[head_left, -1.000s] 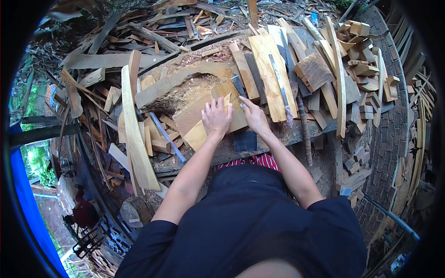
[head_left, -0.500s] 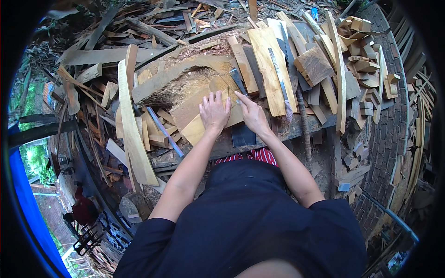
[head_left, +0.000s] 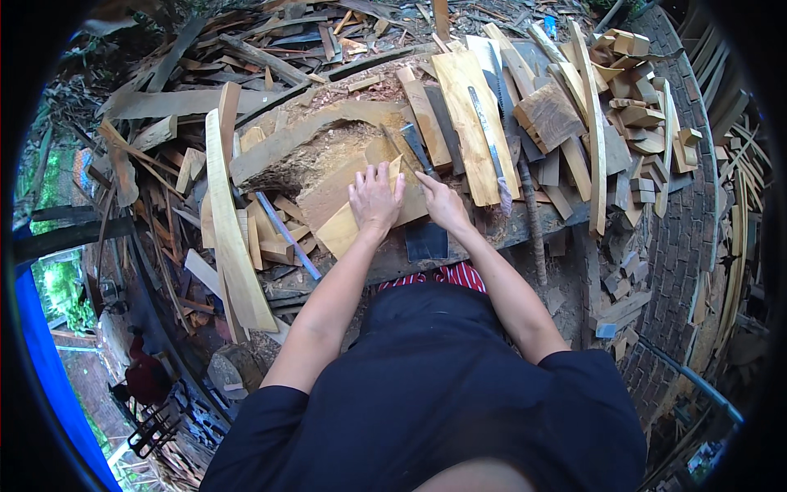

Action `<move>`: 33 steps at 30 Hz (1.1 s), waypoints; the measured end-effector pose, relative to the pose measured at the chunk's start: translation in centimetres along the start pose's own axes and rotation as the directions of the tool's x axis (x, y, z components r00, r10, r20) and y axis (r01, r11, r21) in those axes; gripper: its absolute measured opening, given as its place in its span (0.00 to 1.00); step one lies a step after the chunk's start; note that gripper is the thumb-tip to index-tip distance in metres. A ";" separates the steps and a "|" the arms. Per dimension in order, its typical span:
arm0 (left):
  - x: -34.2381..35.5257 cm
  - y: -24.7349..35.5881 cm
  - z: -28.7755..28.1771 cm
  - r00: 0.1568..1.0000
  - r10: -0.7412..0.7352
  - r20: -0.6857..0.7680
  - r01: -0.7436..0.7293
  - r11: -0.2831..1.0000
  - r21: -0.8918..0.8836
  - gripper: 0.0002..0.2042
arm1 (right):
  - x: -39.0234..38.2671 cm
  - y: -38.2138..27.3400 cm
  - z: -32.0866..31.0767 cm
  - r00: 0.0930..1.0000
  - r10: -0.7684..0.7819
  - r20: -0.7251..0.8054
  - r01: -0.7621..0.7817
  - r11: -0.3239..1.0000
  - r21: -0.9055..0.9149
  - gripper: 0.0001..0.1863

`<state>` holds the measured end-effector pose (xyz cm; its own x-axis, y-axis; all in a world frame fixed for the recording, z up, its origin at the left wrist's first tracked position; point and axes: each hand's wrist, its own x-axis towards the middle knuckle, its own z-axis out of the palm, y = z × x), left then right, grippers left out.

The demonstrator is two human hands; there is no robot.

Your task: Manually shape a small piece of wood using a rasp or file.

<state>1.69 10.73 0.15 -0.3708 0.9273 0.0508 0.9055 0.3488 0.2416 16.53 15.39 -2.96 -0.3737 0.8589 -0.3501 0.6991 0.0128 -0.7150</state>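
Observation:
My left hand (head_left: 375,198) lies with its fingers stretched over a pale wooden piece (head_left: 338,232), pressing it down on a browner board (head_left: 318,197). Close by on the right, my right hand (head_left: 445,203) is closed around the near end of a thin, dark, file-like tool (head_left: 397,147). This tool slants away to the far left, beside the pale piece's edge; its grip is hidden in my fingers. Just beyond my right hand lies a dark narrow tool (head_left: 416,148) with a bluish end.
A pale plank (head_left: 465,123) lies to the right, with a long cloth-wrapped tool (head_left: 494,152) on it and a toothed saw blade (head_left: 497,72) beside it. Cut wood blocks (head_left: 643,115) crowd the far right. Curved boards (head_left: 225,213) lean at left. A dark rectangle (head_left: 426,241) sits at the bench's near edge.
The thin tool in my right hand now shows farther out past the pale piece. My right hand has shifted slightly nearer to me; my left hand stays on the wood.

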 end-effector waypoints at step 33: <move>0.3 0.0 0.1 0.999 -0.027 0.036 0.028 1.000 -0.002 0.23 | 0.5 -1.2 0.5 0.996 0.066 -0.060 -0.069 0.997 -0.042 0.20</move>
<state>1.63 10.98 0.10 -0.3880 0.9216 0.0097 0.8944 0.3739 0.2452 15.17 15.56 -2.63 -0.2896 0.8870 -0.3597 0.7480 -0.0248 -0.6633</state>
